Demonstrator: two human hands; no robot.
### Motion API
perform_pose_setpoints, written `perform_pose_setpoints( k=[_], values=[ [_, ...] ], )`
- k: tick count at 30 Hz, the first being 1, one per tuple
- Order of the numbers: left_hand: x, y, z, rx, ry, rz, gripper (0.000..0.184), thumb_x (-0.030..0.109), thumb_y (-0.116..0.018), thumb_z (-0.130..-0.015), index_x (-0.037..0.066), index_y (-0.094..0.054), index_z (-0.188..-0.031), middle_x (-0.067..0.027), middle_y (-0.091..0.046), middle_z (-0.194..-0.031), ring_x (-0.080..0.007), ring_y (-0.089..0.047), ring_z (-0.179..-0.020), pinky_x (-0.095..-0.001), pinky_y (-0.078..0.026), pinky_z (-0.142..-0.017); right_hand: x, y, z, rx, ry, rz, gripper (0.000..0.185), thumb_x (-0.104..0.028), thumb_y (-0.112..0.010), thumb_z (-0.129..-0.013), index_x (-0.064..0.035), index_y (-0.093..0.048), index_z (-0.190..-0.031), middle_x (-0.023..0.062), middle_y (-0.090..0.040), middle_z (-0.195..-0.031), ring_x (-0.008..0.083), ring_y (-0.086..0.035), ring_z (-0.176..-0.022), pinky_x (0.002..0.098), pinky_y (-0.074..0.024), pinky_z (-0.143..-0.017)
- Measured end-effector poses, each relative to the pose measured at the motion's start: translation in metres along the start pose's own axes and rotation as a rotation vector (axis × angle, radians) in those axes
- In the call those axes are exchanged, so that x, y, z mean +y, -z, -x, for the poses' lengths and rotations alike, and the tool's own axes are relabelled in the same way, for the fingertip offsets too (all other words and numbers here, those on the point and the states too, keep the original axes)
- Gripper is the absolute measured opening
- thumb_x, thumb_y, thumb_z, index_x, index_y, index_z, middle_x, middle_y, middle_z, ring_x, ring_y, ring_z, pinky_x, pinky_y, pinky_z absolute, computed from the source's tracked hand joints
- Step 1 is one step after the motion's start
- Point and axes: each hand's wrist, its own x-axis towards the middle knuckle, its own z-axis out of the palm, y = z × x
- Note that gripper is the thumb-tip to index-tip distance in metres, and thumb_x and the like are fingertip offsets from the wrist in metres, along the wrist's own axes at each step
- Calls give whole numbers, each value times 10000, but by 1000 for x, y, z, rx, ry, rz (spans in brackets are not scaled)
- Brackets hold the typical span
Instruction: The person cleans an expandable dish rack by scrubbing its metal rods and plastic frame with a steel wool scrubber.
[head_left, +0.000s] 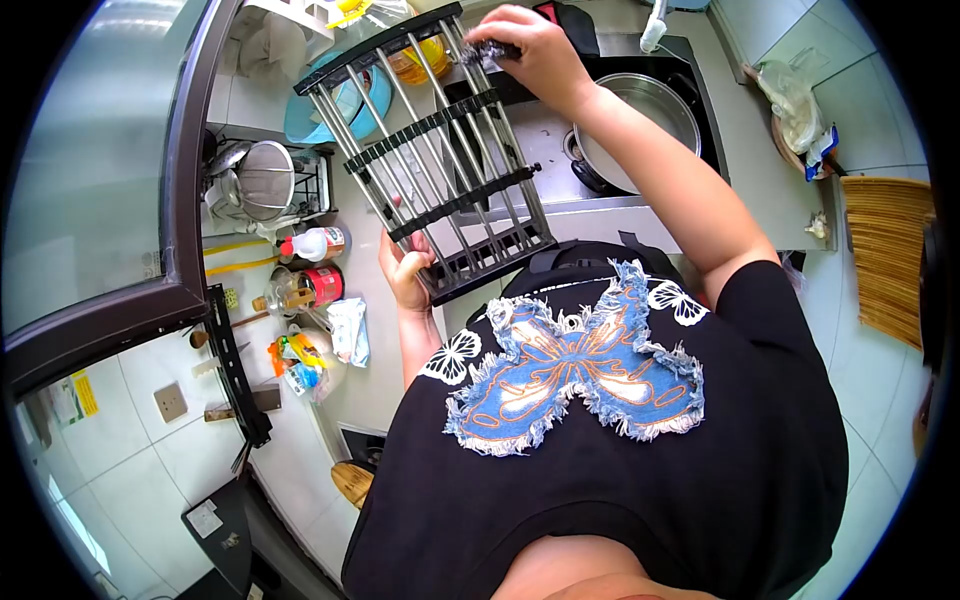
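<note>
A rack of shiny metal rods with black crossbars (425,135) is held tilted in front of me, over the counter and the sink's edge. My left hand (408,275) is closed round its lower left corner, thumb on the black end bar. At the far upper end, my right hand (535,50) pinches a dark, shiny scrubber (494,50), which looks like steel wool. The scrubber is at the rack's top right corner, at or very near the outer rod. My right fingers partly hide it.
A pot (640,130) with a lighter inside sits at the sink (530,140) on the right. Behind the rack is a blue basin (300,122). Bottles (318,243), jars and a dish rack (318,180) line the left. A dark-framed window (185,200) juts in.
</note>
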Motion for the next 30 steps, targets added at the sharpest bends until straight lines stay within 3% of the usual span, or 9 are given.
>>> perform_pose_setpoints(
  k=[5, 7, 9, 13, 17, 23, 25, 27, 30],
  values=[
    [2, 3, -2, -24, 24, 34, 912, 43, -557, -659, 38, -383, -1554, -1, -455, -798, -100, -445, -631, -227, -396, -557, 1, -2, -19, 105, 52, 85, 186, -2, -720, -783, -40, -732, -965, 147, -676, -941, 350, -669, -947, 410, -545, -845],
    [2, 4, -4, -8, -38, 50, 918, 49, -560, -662, 35, -370, -1560, -2, -454, -797, -99, -446, -630, -226, -397, -555, 2, -8, -4, -27, 121, 70, 419, 58, -789, -721, -135, -767, -1092, 69, -703, -1059, 266, -690, -1014, 359, -572, -914],
    [5, 10, -7, 24, -37, -6, 938, 53, -559, -661, 28, -348, -1575, -1, -445, -788, -96, -439, -629, -225, -388, -552, -4, -10, 10, -168, 76, 55, 390, 54, -785, -722, -135, -759, -1062, 58, -698, -1054, 276, -682, -1026, 372, -573, -903],
    [13, 1, -2, 11, -50, -67, 901, 51, -567, -674, 11, -372, -1553, 8, -434, -787, -87, -431, -627, -213, -378, -548, 6, -8, -8, -13, 56, 129, 361, 46, -780, -742, -113, -753, -1066, 66, -706, -1017, 279, -694, -966, 363, -574, -843],
    [9, -8, -3, 73, -118, 55, 851, 42, -577, -694, 6, -417, -1529, 14, -443, -804, -76, -423, -632, -206, -371, -547, -1, -9, 5, -290, -44, 19, 379, 30, -772, -770, -106, -739, -1121, 91, -706, -1034, 305, -695, -934, 358, -570, -848],
    [1, -9, -8, 81, -144, -97, 875, -13, -588, -671, 14, -451, -1535, 44, -565, -993, -33, -445, -725, -165, -376, -639, -26, -16, 9, -22, -12, 51, 408, 39, -764, -762, -111, -716, -1138, 100, -661, -1032, 322, -668, -958, 385, -560, -849],
    [-7, -18, -10, 77, -208, -128, 822, -28, -574, -720, 13, -441, -1530, 15, -476, -801, -61, -444, -599, -187, -358, -508, -37, -30, 30, -3, 29, 133, 430, 46, -780, -726, -114, -715, -1120, 101, -646, -1046, 324, -665, -969, 402, -558, -851],
    [-8, -29, -5, 103, -185, -127, 829, -41, -575, -731, 19, -428, -1544, 16, -481, -788, -53, -442, -588, -184, -359, -508, -40, -37, 49, -37, -95, 118, 367, 12, -819, -714, -97, -718, -1050, 90, -636, -1035, 311, -660, -1003, 416, -558, -881],
    [-14, -23, -2, 144, -109, -52, 865, -69, -604, -706, -59, -389, -1543, 13, -600, -1000, -42, -510, -762, -183, -424, -656, -35, -33, 66, -287, -86, 22, 344, -5, -823, -726, -111, -714, -1035, 81, -640, -1000, 312, -668, -975, 411, -563, -879]
  ],
)
